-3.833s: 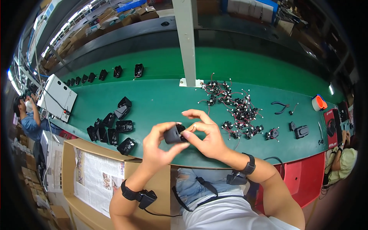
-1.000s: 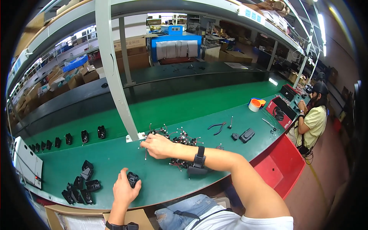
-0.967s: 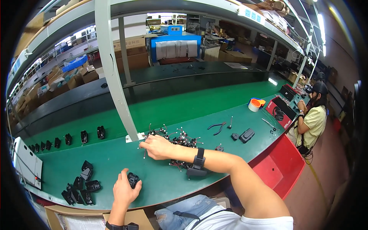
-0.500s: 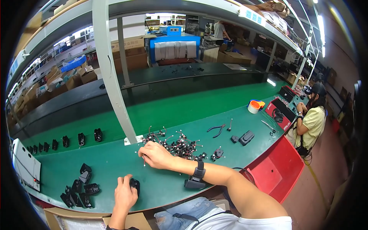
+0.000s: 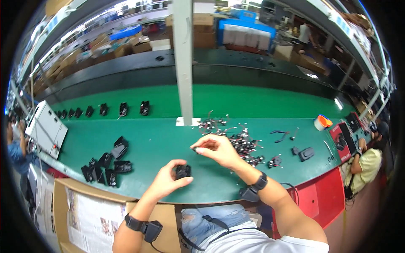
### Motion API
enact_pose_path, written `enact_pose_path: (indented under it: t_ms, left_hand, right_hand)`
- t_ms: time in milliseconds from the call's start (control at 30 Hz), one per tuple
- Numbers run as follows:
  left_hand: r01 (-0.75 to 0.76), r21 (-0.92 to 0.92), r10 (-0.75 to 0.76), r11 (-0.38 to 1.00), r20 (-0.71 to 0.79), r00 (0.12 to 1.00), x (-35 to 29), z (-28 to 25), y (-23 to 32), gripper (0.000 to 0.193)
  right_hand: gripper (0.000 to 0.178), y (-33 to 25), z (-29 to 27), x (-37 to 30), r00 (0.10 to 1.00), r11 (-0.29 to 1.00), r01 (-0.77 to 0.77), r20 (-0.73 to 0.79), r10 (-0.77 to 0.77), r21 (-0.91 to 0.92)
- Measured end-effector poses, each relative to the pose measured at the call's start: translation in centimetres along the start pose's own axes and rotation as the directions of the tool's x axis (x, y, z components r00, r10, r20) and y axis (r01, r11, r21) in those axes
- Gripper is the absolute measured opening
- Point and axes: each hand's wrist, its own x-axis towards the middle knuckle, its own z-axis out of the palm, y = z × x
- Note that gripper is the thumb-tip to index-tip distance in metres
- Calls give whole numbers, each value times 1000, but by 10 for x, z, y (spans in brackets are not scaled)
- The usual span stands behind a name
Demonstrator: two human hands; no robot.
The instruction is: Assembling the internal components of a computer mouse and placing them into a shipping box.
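Note:
My left hand [image 5: 168,180] is closed around a black plastic housing [image 5: 183,170], thumb on its near side, its open hollow side facing up. Just right of it and a little farther away, my right hand [image 5: 218,151] pinches a small dark part [image 5: 196,149] between thumb and fingers; its exact kind is mostly hidden. Behind and right of that hand lies a heap of small black parts with thin red and black wires and white connectors [image 5: 244,143]. Left of my hands, several empty-looking black housings [image 5: 123,166] lie loosely grouped on the green table [image 5: 147,139].
A row of black housings [image 5: 144,108] stands along the green strip beyond the table. A metal post [image 5: 183,63] rises ahead. Pliers [image 5: 279,135], an orange tape roll [image 5: 321,122] and a red bin [image 5: 325,198] are at right, near a seated co-worker [image 5: 367,164].
The view has swung left. My right hand has left the edge of the wired heap and come close to my left hand, a small part in its pinch. My left fingers now wrap the housing.

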Motion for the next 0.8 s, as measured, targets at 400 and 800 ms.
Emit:
enact_pose_path:
  t_ms: [400,800]
  left_hand:
    - [-437,519,543,734,-65,837,-11,18,32,83]
    - [-498,413,568,762,-58,821,-9,22,25,77]
  right_hand:
    - [11,-20,26,-23,951,839,297,59,-304,-456]
    - [18,-19,32,-25,850,662,523,263,-457,-537]
